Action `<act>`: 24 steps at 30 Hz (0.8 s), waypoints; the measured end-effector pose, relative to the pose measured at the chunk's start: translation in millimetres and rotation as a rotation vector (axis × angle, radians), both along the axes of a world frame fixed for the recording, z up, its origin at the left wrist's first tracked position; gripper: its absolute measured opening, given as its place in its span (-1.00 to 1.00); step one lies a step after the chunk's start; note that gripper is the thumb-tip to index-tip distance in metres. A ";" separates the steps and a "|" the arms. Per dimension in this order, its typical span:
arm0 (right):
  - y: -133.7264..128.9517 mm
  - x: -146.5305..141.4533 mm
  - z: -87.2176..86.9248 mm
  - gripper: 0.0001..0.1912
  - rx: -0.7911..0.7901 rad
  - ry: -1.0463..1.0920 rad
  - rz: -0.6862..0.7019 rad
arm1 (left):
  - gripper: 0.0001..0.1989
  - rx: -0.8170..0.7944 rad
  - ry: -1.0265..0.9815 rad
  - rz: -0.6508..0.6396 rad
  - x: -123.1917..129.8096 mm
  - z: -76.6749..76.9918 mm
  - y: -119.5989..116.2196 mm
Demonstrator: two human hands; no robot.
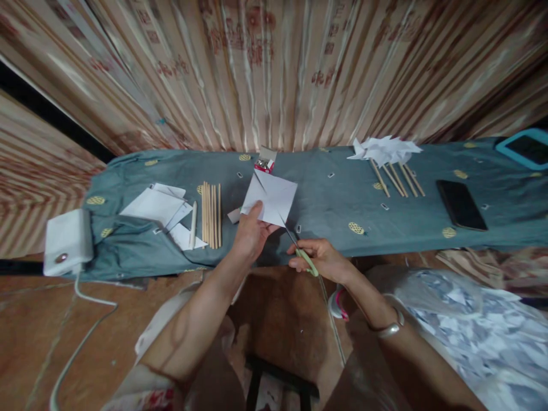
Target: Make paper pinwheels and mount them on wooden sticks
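A square white sheet of paper [274, 197] is pinched in my left hand [252, 235], thumb on top and fingers underneath. One slit runs in from its upper left corner. My right hand [321, 258] grips green-handled scissors [306, 261], whose blades meet the paper's lower right corner. Just behind the paper stands a small open red box [264, 164] with shiny metal bits inside. To the left lie a row of thin wooden sticks [211, 214], a white pen-like stick [193, 224] and a loose pile of white paper sheets [156, 205].
Paper pinwheels on sticks [387, 149] lie at the back right, near a black phone [461, 204] and a blue-framed device [524, 147]. A white box with a cable [68, 240] sits at the left end. A bag of paper scraps [483, 331] is at lower right, beside the cloth-covered table [334, 200].
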State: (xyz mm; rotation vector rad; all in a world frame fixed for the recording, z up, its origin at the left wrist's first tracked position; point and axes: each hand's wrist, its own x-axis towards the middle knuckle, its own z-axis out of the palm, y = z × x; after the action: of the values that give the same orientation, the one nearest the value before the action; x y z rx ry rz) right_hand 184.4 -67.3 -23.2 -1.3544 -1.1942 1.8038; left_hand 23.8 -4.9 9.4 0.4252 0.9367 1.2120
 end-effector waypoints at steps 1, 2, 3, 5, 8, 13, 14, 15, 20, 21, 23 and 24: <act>-0.4 5.2 -0.3 -0.45 0.000 -0.033 0.019 | -0.81 0.007 -0.010 0.029 -2.4 -0.6 2.7; -0.5 11.6 -0.5 -0.45 0.001 -0.078 0.054 | -0.83 0.010 -0.017 0.052 -4.6 -1.1 5.1; -0.4 19.0 -0.4 -0.46 0.023 -0.127 0.070 | -0.85 0.006 -0.018 0.072 -6.4 -1.5 7.0; 0.6 35.9 1.0 -0.49 0.086 -0.261 0.097 | -0.88 -0.014 -0.013 0.094 -7.6 -2.7 8.6; 3.9 59.9 6.1 -0.55 0.284 -0.696 -0.003 | -0.90 -0.074 -0.006 0.081 -3.4 -6.8 5.9; 11.0 75.6 14.5 -0.57 0.386 -1.360 -0.105 | -0.88 -0.186 -0.026 -0.066 13.1 -18.4 -2.5; 12.9 74.8 15.3 -0.58 0.391 -1.413 -0.122 | -0.87 -0.202 -0.045 -0.098 16.5 -20.3 -3.4; 15.3 73.2 15.8 -0.58 0.399 -1.458 -0.133 | -0.87 -0.216 -0.063 -0.123 19.7 -21.8 -4.1; 29.8 64.4 16.2 -0.58 0.409 -1.507 -0.125 | -0.82 -0.226 -0.113 -0.171 28.9 -23.9 -8.3; 32.0 63.9 16.0 -0.59 0.411 -1.498 -0.116 | -0.81 -0.225 -0.118 -0.171 28.8 -23.8 -10.7; 35.0 64.5 15.3 -0.63 0.423 -1.480 -0.103 | -0.82 -0.233 -0.119 -0.166 26.9 -23.5 -18.0; 35.7 65.3 15.0 -0.65 0.435 -1.469 -0.097 | -0.83 -0.241 -0.116 -0.171 25.5 -23.4 -23.0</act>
State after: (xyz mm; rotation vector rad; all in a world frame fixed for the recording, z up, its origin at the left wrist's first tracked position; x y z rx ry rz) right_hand 249.6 -31.6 -8.2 -2.3800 -1.9168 0.1479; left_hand 49.3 -27.9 -14.0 0.2347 0.9149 0.9452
